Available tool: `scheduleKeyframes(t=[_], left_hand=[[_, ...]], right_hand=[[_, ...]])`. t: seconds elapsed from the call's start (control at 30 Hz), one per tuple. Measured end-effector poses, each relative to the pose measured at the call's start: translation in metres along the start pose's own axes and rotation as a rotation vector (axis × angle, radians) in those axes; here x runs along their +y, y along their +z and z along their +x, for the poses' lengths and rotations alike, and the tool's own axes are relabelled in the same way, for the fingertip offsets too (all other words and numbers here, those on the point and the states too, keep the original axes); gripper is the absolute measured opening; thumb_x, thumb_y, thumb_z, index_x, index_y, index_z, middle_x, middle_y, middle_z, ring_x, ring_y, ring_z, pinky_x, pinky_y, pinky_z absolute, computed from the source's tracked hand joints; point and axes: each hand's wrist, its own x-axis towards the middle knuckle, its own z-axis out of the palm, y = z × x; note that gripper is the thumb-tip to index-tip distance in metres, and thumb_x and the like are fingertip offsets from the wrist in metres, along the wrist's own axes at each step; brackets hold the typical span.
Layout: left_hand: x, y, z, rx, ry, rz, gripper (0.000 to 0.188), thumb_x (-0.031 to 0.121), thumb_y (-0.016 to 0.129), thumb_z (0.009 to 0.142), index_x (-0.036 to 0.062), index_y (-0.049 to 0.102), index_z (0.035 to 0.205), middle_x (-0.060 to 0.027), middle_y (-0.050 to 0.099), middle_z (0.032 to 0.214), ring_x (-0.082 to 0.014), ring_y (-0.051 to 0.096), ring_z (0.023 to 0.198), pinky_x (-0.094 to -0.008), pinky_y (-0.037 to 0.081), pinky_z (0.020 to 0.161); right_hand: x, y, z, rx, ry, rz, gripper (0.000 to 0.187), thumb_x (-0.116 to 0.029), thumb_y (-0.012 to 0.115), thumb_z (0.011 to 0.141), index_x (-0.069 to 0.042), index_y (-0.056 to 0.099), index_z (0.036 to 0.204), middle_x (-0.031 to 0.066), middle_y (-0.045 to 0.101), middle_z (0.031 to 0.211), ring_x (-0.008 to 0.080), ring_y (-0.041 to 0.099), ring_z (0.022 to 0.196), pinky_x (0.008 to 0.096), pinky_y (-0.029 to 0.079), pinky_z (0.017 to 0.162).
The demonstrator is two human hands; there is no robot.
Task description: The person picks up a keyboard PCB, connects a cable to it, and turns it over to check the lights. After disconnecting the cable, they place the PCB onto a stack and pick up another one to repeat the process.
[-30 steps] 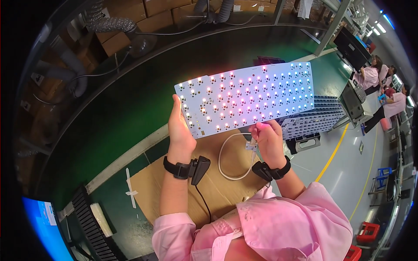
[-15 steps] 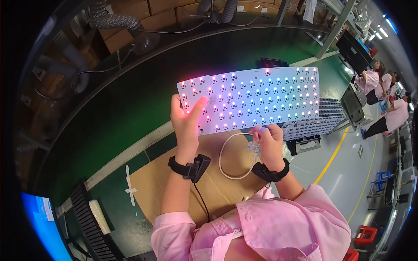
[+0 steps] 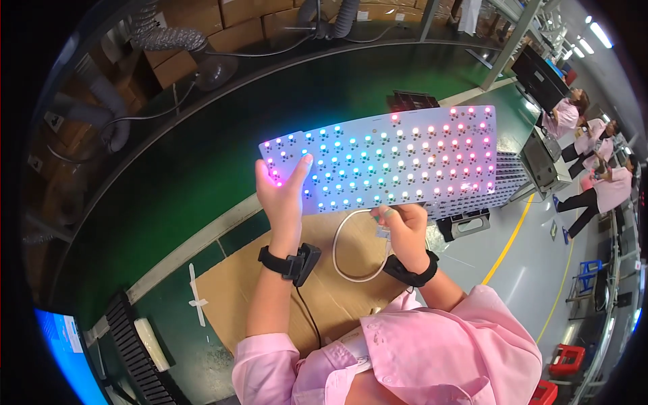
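Note:
I hold a white keyboard circuit board [image 3: 391, 162] up in front of me, its rows of small lights glowing pink, blue, green and red. My left hand [image 3: 283, 192] grips its left end, thumb on the lit face. My right hand [image 3: 403, 226] is at the board's lower edge, fingers closed on the plug end of a white cable [image 3: 347, 253] that loops down below the board. Both wrists wear black bands.
A sheet of brown cardboard [image 3: 243, 287] lies on the green bench below. A stack of similar boards [image 3: 509, 182] sits to the right. A dark conveyor belt [image 3: 169, 169] runs behind. Other people in pink [image 3: 607, 185] work at the far right.
The board has shifted right and a little lower in view, and its light colours have changed. My left thumb now lies on the lit face.

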Motion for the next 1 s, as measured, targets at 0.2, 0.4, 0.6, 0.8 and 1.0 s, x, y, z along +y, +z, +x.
scheduleKeyframes(t=[0.2, 0.4, 0.6, 0.8, 1.0], left_hand=[[-0.002, 0.0, -0.001, 0.012, 0.01, -0.018, 0.028, 0.011, 0.071, 0.072, 0.0045, 0.049, 0.088, -0.0029, 0.057, 0.089, -0.009, 0.051, 0.079, -0.024, 0.041, 0.075], [-0.003, 0.0, -0.002, 0.043, -0.002, 0.028, 0.026, 0.012, 0.068, 0.074, 0.0036, 0.05, 0.091, -0.0038, 0.055, 0.091, -0.0104, 0.049, 0.082, -0.0256, 0.039, 0.078], [0.004, 0.007, -0.005, 0.046, -0.041, -0.005, 0.025, 0.011, 0.067, 0.074, 0.0037, 0.05, 0.091, -0.0032, 0.055, 0.089, -0.0096, 0.05, 0.08, -0.0247, 0.04, 0.075], [0.005, 0.008, -0.007, 0.04, -0.077, 0.016, 0.021, 0.012, 0.063, 0.077, 0.005, 0.051, 0.093, -0.0011, 0.055, 0.088, -0.0091, 0.049, 0.079, -0.0243, 0.039, 0.076], [0.002, 0.007, -0.007, 0.036, -0.085, 0.006, 0.018, 0.012, 0.062, 0.078, 0.0066, 0.048, 0.086, 0.0003, 0.053, 0.085, -0.0063, 0.048, 0.075, -0.0217, 0.039, 0.071]], right_hand=[[0.004, -0.002, -0.002, -0.027, -0.006, 0.008, 0.011, -0.004, 0.054, 0.08, 0.004, 0.062, 0.083, 0.0061, 0.064, 0.075, 0.0073, 0.052, 0.063, 0.0209, 0.042, 0.058], [0.005, -0.005, -0.005, -0.029, -0.009, -0.062, 0.011, -0.006, 0.056, 0.081, 0.004, 0.062, 0.083, 0.0058, 0.064, 0.075, 0.0072, 0.053, 0.063, 0.0208, 0.042, 0.057], [0.009, -0.009, -0.003, -0.046, -0.022, -0.115, 0.012, -0.007, 0.057, 0.081, 0.004, 0.062, 0.082, 0.0059, 0.064, 0.075, 0.0071, 0.054, 0.062, 0.0207, 0.043, 0.055], [0.014, -0.009, -0.004, -0.038, -0.024, -0.15, 0.012, -0.006, 0.057, 0.081, 0.004, 0.063, 0.08, 0.0056, 0.064, 0.074, 0.0072, 0.055, 0.062, 0.0204, 0.043, 0.056], [0.011, -0.008, -0.005, -0.04, -0.025, -0.186, 0.012, -0.006, 0.057, 0.081, 0.004, 0.063, 0.078, 0.0046, 0.064, 0.073, 0.0066, 0.055, 0.061, 0.0197, 0.043, 0.054]])
